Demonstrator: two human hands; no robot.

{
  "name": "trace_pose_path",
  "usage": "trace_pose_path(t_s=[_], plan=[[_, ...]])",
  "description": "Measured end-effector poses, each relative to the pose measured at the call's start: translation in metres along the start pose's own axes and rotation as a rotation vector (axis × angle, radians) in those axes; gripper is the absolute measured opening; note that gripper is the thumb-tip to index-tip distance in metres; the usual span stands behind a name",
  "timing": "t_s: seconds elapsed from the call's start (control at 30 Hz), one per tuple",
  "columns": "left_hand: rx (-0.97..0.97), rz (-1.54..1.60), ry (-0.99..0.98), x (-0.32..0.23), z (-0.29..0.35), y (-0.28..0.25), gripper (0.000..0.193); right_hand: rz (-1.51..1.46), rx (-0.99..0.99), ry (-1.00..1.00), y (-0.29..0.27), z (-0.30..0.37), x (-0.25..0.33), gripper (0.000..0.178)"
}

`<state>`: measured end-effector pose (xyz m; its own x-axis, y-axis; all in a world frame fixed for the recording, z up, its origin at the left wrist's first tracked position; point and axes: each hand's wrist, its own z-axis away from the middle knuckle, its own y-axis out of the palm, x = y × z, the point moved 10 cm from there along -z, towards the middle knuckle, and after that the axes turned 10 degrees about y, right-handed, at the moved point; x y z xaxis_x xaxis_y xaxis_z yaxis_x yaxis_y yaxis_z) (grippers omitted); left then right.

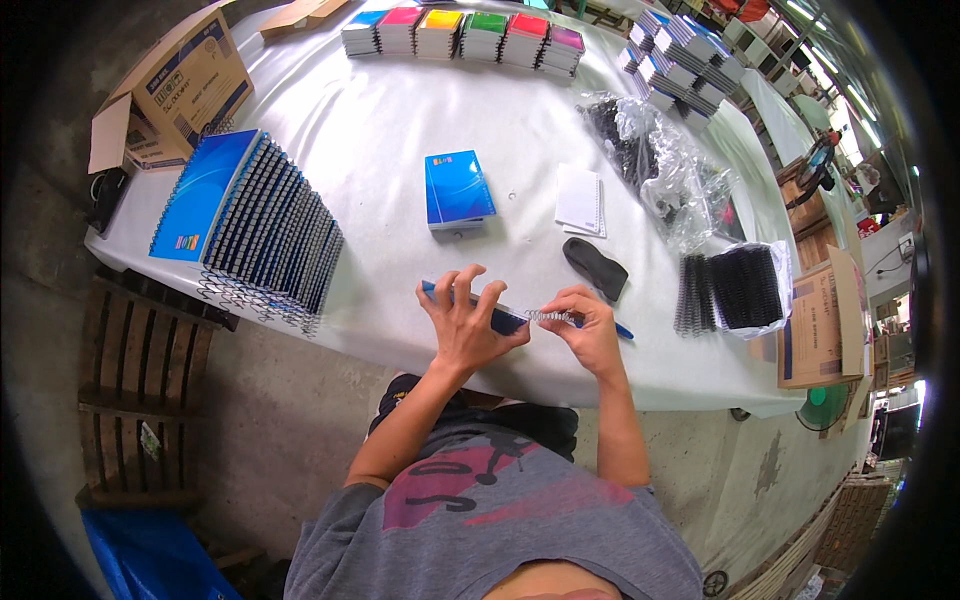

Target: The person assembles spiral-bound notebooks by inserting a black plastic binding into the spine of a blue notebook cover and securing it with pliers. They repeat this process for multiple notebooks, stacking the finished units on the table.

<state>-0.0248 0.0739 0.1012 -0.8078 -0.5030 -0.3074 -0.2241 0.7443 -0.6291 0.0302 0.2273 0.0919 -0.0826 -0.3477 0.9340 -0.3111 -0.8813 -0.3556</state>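
Near the table's front edge, my left hand (465, 328) grips a blue-covered notebook (508, 321), its fingers bent over the top and the thumb along the near side. To its right, my right hand (594, 332) pinches a wire spiral coil (545, 316) at the notebook's end. How far the coil runs through the holes is hidden by the fingers. A slim blue object (625, 331) pokes out beside my right hand; its kind is unclear. Beyond my hands lies a small stack of blue notebooks (456, 188).
At left stands a tall stack of coil-bound blue notebooks (270, 220) before a cardboard box (190, 85). Rightward are white pads (579, 200), a dark cloth-like item (596, 266), black coils (745, 287) and plastic wrap (680, 180). Colored notebook stacks (463, 38) line the back.
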Motion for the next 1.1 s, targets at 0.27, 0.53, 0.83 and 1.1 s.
trace_pose_path(t_s=[0.27,0.53,0.83,1.1], plan=[[0.072,-0.012,0.038,0.003,0.004,0.009,0.067,-0.079,0.341,0.407,0.012,0.005,-0.026,0.026],[0.1,0.09,0.103,0.008,0.01,0.014,0.048,0.206,0.266,-0.062,0.021,0.005,0.018,0.025],[0.053,0.125,0.107,0.004,0.0,-0.005,0.047,1.086,-0.354,0.029,-0.054,-0.027,-0.026,0.037],[0.057,0.175,0.126,0.006,0.0,-0.002,0.045,0.088,-0.153,0.09,-0.067,-0.042,-0.05,0.03]])
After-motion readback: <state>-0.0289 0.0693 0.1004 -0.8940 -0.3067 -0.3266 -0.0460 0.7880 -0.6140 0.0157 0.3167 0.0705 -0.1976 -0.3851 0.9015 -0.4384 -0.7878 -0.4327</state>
